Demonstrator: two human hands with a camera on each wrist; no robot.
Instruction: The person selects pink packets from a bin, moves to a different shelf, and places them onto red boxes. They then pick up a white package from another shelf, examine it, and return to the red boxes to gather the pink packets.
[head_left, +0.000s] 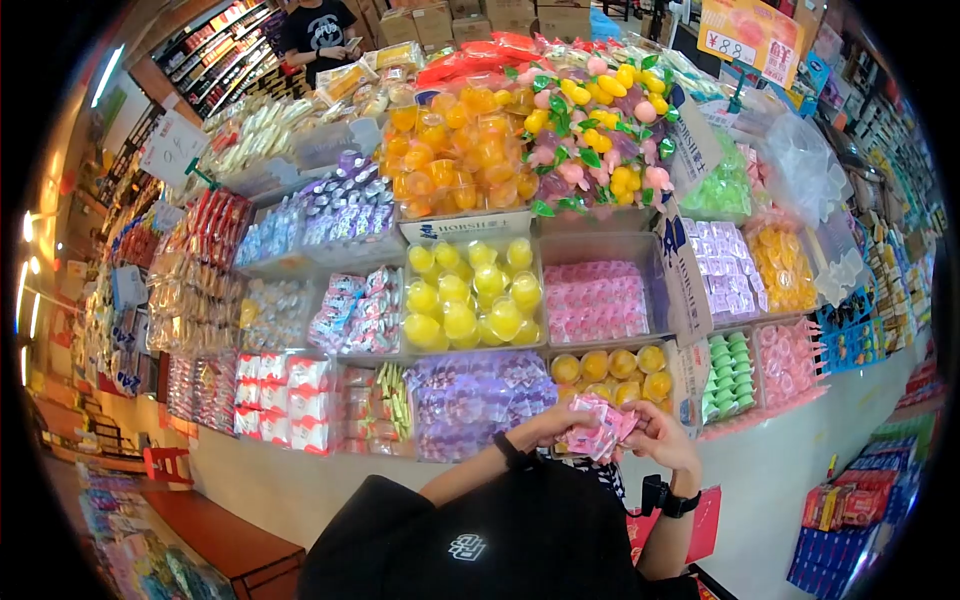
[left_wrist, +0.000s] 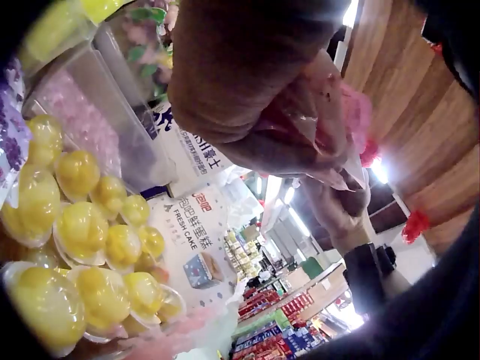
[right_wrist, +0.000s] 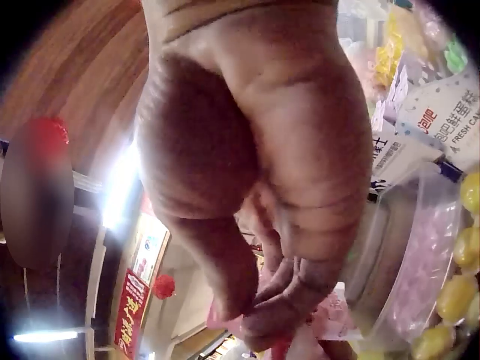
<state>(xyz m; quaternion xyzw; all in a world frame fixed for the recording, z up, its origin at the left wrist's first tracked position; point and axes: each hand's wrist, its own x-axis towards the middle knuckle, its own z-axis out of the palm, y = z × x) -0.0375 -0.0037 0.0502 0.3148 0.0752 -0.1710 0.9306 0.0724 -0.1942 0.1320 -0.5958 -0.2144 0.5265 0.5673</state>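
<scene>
In front of the chest, my left hand (head_left: 546, 428) grips a bunch of small pink wrapped packets (head_left: 597, 430). My right hand (head_left: 662, 438) meets the bunch from the other side, its thumb and fingertips pinching the edge of a pink wrapper. Seen from the left wrist, crinkled clear-and-pink wrapping (left_wrist: 319, 124) sticks out between the fingers; the palm side is hidden. In the right wrist view the thumb and fingers (right_wrist: 281, 304) come together on the pink wrapping. Nearest beyond the hands is a bin of round yellow jelly cups (head_left: 610, 375).
A clear bin of similar pink packets (head_left: 597, 300) lies behind the jelly cups. Purple packets (head_left: 480, 400) fill the bin to the left, green sweets (head_left: 730, 375) one to the right. Cardboard dividers (head_left: 690, 280) stand between bins. A person (head_left: 318, 38) stands at the back left.
</scene>
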